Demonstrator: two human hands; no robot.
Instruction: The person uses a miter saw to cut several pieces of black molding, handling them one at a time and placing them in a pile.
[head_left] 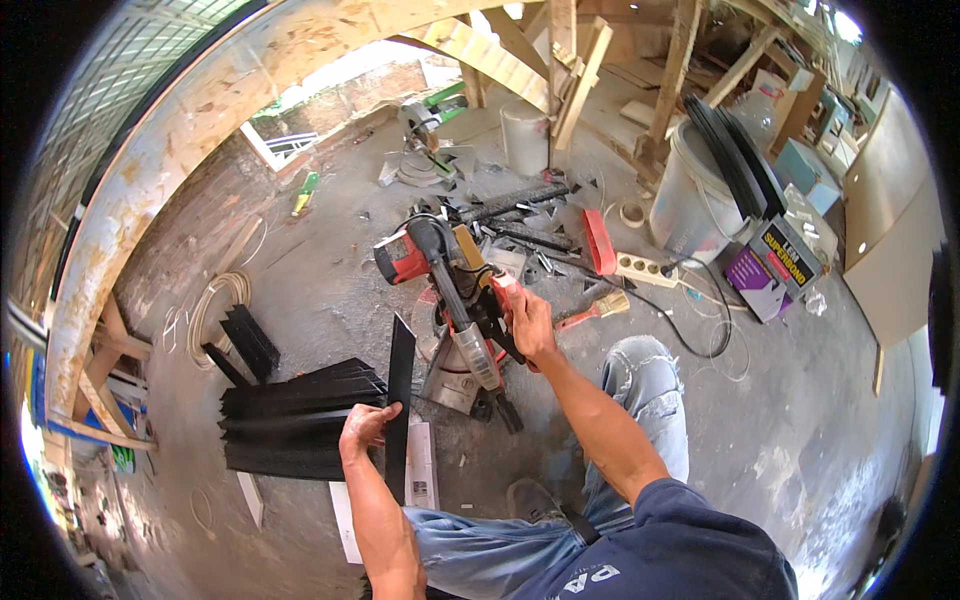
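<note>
My left hand (366, 428) is closed on a flat black strip (400, 385), which stands on end beside a fanned pile of like black strips (295, 415). Around the handle of a red and black miter saw (405, 257) my right hand (531, 322) is wrapped. The saw sits on the floor in front of me, its grey base (455, 385) partly hidden under the saw head. The strip's upper end is close to the left side of that base. Two shorter black pieces (252, 342) lie beyond the pile.
Black offcuts (520, 205) litter the floor behind the saw. To the right are a power strip (645, 269) with its cable, a paintbrush (597, 308), a red plastic piece (599, 242), a white bucket (690, 190) and a purple box (765, 275). Coiled cable (215, 310) lies left.
</note>
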